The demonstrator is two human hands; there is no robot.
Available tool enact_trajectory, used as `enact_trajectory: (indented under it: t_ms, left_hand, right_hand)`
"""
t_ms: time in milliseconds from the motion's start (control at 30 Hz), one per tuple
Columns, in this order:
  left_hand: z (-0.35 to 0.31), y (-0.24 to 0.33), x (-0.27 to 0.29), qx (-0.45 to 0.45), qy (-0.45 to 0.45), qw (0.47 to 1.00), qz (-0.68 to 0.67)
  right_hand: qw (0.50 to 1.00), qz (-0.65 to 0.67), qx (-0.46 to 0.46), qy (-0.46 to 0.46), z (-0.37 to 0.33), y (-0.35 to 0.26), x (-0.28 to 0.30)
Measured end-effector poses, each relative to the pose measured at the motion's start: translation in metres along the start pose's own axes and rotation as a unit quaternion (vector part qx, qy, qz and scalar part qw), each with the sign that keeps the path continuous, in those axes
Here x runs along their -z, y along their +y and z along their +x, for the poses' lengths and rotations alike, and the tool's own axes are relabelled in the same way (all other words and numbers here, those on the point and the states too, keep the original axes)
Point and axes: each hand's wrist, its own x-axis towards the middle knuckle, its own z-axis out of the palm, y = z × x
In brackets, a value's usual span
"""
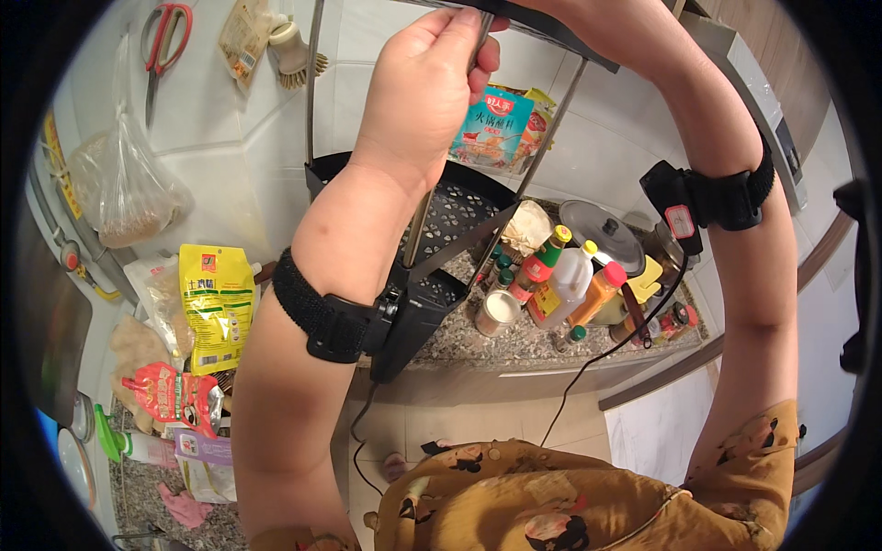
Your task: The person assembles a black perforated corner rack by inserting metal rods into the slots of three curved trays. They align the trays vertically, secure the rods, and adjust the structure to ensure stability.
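Observation:
A black corner rack (464,197) with perforated shelves and thin metal posts stands on the counter, partly behind my left forearm. High up in the head view, my left hand (427,83) is closed around a short length of metal rod (481,39), its thumb pressed along it. My right hand (565,11) reaches in from the right at the rack's top tier (588,57). The picture's upper edge cuts it off, so its fingers cannot be made out. Both forearms wear black straps with small devices.
Below the rack, the granite counter (469,335) holds a jar of white powder (497,312), several sauce bottles (542,260) and a lidded pan (602,237). Food packets (218,308) lie at left. Red-handled scissors (165,46) and a brush (292,55) hang on the tiled wall.

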Motion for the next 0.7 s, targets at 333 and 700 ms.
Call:
enact_trajectory:
  t_ms: [333,700]
  left_hand:
    - [-0.005,-0.003,-0.012,-0.039,0.036,0.996,0.067]
    - [-0.004,0.000,-0.006,-0.030,0.026,0.998,0.050]
  right_hand:
    - [0.996,0.085,-0.008,-0.022,0.006,0.012,0.000]
    - [0.997,0.053,-0.025,-0.044,0.018,0.006,0.000]
